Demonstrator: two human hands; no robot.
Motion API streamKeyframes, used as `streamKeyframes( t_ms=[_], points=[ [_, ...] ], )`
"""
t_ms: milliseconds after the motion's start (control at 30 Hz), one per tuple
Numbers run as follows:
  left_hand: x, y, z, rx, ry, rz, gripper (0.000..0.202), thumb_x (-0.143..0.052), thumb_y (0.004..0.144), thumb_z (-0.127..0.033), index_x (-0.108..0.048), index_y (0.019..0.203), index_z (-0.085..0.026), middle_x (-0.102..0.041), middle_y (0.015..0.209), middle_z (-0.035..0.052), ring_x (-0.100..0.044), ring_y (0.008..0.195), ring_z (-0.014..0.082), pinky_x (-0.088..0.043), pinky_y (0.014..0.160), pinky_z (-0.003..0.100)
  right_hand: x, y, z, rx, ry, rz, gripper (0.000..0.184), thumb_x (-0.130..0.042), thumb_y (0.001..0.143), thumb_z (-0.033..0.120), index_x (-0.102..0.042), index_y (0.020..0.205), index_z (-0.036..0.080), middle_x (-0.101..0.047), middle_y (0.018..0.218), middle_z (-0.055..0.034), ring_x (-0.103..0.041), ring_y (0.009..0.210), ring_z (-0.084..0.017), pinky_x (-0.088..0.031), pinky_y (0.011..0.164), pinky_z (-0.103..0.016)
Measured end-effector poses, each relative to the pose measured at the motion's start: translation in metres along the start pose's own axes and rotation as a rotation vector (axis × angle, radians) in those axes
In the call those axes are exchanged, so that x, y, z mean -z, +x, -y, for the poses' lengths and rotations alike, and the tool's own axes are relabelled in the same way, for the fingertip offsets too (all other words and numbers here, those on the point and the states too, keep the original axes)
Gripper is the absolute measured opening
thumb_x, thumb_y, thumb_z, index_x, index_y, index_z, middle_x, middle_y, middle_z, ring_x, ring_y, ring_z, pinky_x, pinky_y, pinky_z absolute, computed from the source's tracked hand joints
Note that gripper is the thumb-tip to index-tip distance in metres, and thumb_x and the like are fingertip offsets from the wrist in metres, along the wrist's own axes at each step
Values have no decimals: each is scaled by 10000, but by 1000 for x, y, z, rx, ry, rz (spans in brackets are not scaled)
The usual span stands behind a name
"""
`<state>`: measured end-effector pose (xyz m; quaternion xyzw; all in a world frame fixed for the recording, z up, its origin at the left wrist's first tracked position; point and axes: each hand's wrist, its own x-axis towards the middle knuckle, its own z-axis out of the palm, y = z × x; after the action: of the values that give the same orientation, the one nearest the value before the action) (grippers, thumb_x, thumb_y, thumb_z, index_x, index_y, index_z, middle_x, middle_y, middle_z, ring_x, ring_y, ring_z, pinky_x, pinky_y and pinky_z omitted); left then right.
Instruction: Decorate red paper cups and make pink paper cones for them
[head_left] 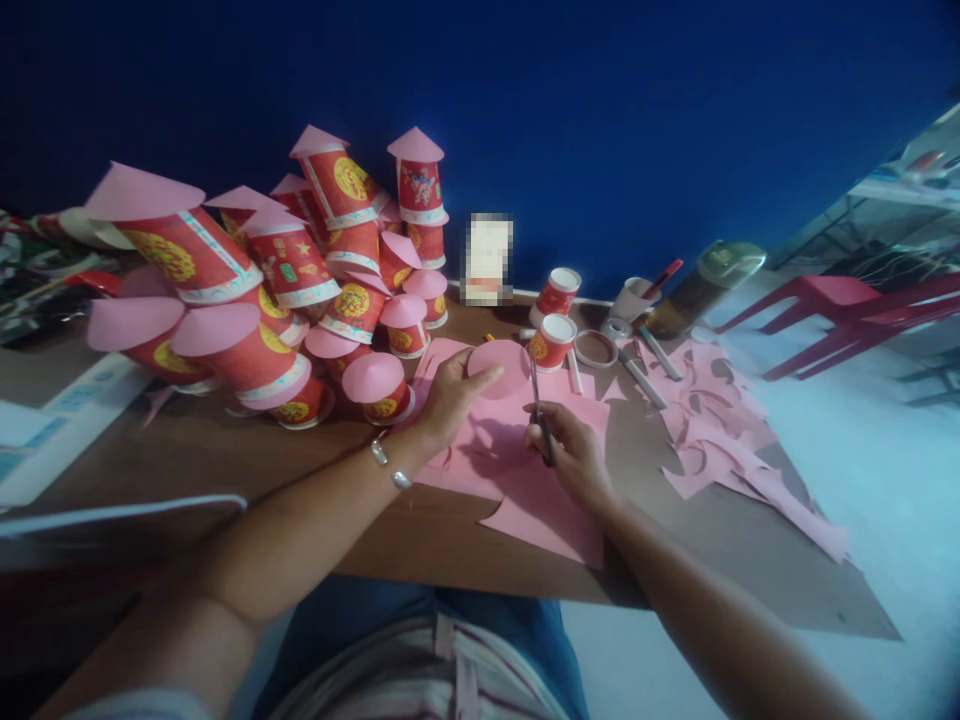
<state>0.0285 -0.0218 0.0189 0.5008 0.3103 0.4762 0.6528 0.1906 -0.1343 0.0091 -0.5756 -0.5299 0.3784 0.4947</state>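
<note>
My left hand [452, 398] pinches the left edge of a pink paper circle [504, 368], thumb on top. In my right hand [568, 448] is a pair of scissors [541, 432] with dark handles, its blades pointing away from me at the circle's right edge. Whether the blades touch the paper I cannot tell. Under both hands lie pink paper sheets [574, 420]. A loose pink paper piece [551, 525] lies nearer to me. Just beyond the circle stands a red paper cup [553, 345] with a white rim.
Red paper cups with pink cone tops [289, 265] are stacked at the left. Pink paper scraps [712, 430] cover the table's right side. Behind the sheets are a tape roll [596, 348], another red cup [559, 290] and a large bottle [697, 285]. A red stool [825, 300] stands at right.
</note>
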Motion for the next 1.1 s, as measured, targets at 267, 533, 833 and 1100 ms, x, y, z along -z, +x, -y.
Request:
streamKeyframes(
  t_ms=[267, 533, 833, 1100],
  points=[
    [0, 1, 5, -19, 30, -59, 404, -824, 746, -398, -717, 1035, -136, -735, 939, 56, -650, 819, 167, -521, 762, 279, -1, 1, 0, 3, -1, 3, 355, -678, 888, 491, -636, 1086, 200, -633, 672, 23, -607, 613, -136, -490, 553, -244],
    [-6, -3, 0, -7, 36, -66, 370, -817, 749, -399, -711, 984, -133, -718, 888, 42, -626, 781, 150, -509, 737, 265, -1, 0, -2, 0, -11, 11, 359, -662, 901, 490, -631, 1100, 194, -636, 685, 19, -603, 614, -131, -481, 554, -239],
    [-7, -4, -4, 6, 16, -40, 344, -832, 729, -368, -710, 948, -132, -712, 879, 37, -617, 791, 146, -508, 738, 263, -1, 0, 0, -13, 1, 9, 352, -663, 903, 474, -627, 1102, 187, -617, 681, 21, -576, 609, -126, -456, 539, -234],
    [-6, -3, -3, 9, 10, -33, 364, -840, 720, -378, -712, 956, -133, -719, 895, 42, -623, 805, 159, -506, 740, 271, -1, 0, 1, -12, 5, 9, 379, -666, 900, 510, -625, 1095, 187, -624, 689, 16, -587, 619, -128, -474, 555, -235]
  ],
)
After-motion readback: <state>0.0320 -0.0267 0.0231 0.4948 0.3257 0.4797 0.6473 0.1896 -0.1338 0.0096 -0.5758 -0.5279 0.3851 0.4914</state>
